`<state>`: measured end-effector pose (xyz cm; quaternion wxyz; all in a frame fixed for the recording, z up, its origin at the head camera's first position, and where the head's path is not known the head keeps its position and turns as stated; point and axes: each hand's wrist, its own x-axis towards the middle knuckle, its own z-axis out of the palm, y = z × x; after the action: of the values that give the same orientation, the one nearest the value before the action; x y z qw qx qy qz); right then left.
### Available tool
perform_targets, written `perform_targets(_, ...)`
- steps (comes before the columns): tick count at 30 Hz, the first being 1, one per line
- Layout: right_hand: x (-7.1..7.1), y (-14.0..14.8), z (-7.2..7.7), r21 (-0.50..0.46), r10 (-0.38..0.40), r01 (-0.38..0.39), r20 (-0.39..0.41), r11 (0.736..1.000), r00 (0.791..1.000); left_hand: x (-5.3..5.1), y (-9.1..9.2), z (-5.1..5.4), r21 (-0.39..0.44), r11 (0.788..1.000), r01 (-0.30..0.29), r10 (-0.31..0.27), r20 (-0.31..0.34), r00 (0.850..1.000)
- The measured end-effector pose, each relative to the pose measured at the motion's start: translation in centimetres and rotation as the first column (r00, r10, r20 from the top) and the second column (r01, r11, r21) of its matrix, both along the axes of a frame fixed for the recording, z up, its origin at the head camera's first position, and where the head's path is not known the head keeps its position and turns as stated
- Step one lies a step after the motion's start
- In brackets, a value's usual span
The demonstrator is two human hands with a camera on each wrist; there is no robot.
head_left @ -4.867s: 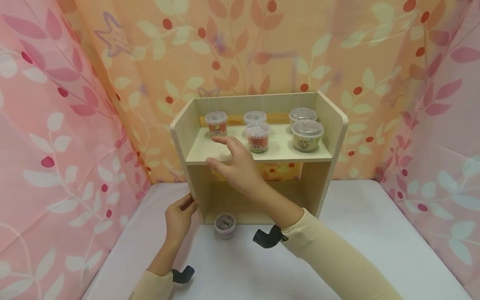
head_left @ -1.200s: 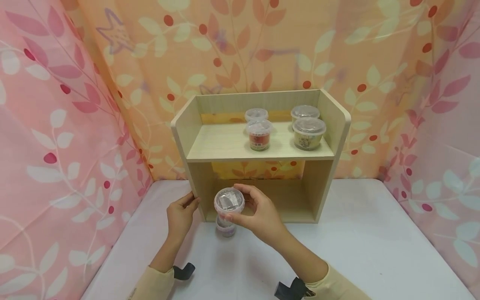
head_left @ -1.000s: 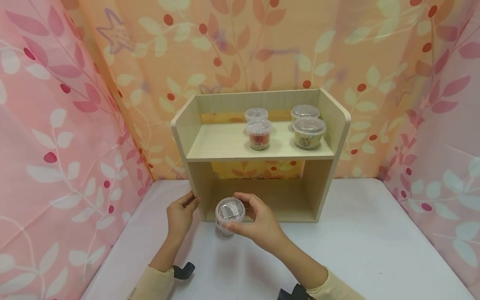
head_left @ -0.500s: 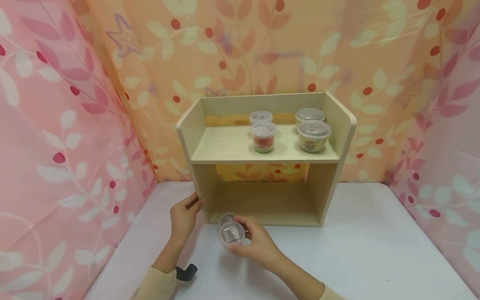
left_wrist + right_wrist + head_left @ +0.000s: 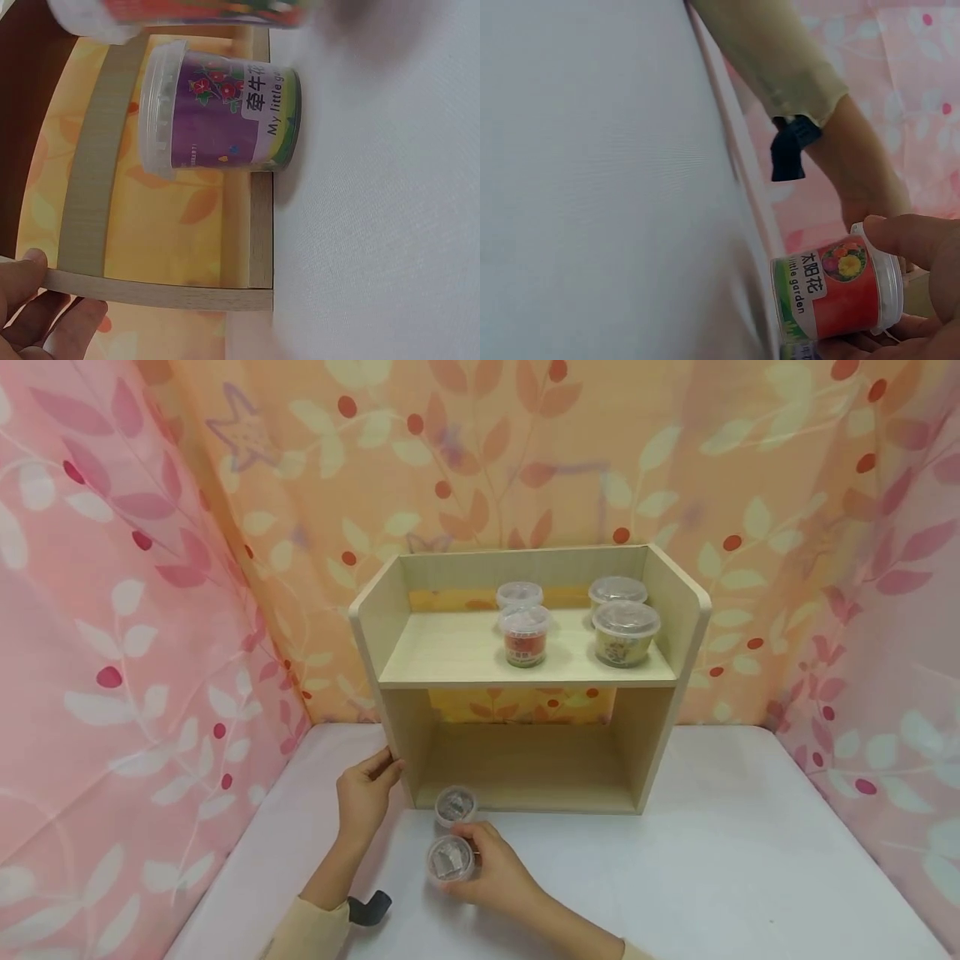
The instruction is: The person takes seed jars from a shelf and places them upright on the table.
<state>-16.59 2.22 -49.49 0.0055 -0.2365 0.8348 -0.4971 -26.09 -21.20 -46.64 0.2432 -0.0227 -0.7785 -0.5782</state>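
Note:
My right hand (image 5: 502,877) grips a lidded red cup (image 5: 844,289) labelled "little garden" with a flower picture, thumb and fingers around its upper part. The cup is upright at the tabletop; whether its base touches the cloth I cannot tell. Just behind it, a purple lidded cup (image 5: 225,112) labelled "My little garden" stands on the table before the shelf's front left corner. My left hand (image 5: 363,797) pinches the front edge of the left side panel of a pale wooden two-tier shelf (image 5: 442,652).
On the upper tier, two narrow cups stand in the middle, the front one red (image 5: 525,639), one behind the other. Two wider clear-lidded tubs, the front one yellowish (image 5: 624,639), stand at the right. Floral curtains (image 5: 480,460) surround the white table (image 5: 750,860).
The right hand reached to the upper tier's left, took the red cup there, lowered it and brought it forward of the purple cup. The left hand has stayed on the panel.

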Motion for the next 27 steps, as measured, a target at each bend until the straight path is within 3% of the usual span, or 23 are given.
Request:
perform_targets(3, 0.1, -0.3, -0.7, 0.027, 0.001, 0.000, -0.009, 1.000, 1.000, 0.1, -0.1, -0.1, -0.007, 1.000, -0.015, 0.015, 0.005, 1.000)
perform_targets(9, 0.3, -0.5, -1.2, 0.034, -0.019, 0.020, -0.025, 0.999, 0.999, 0.2, 0.1, 0.1, 0.000, 1.000, 0.012, -0.012, -0.001, 1.000)
perform_targets(18, 0.6, -0.5, -0.8, 0.096, -0.007, 0.009, -0.015, 0.995, 1.000, 0.3, 0.1, 0.3, -0.001, 1.000, 0.007, -0.007, 0.014, 1.000)
perform_targets(22, 0.8, 0.1, 0.6, 0.123, -0.018, 0.019, -0.015, 0.992, 1.000, 0.3, 0.1, 0.3, 0.002, 1.000, 0.009, -0.009, 0.019, 1.000)
perform_targets(27, 1.4, 1.5, 4.2, 0.080, -0.032, 0.032, 0.000, 0.996, 0.999, 0.3, 0.2, 0.4, -0.002, 1.000, 0.009, -0.009, 0.027, 1.000)
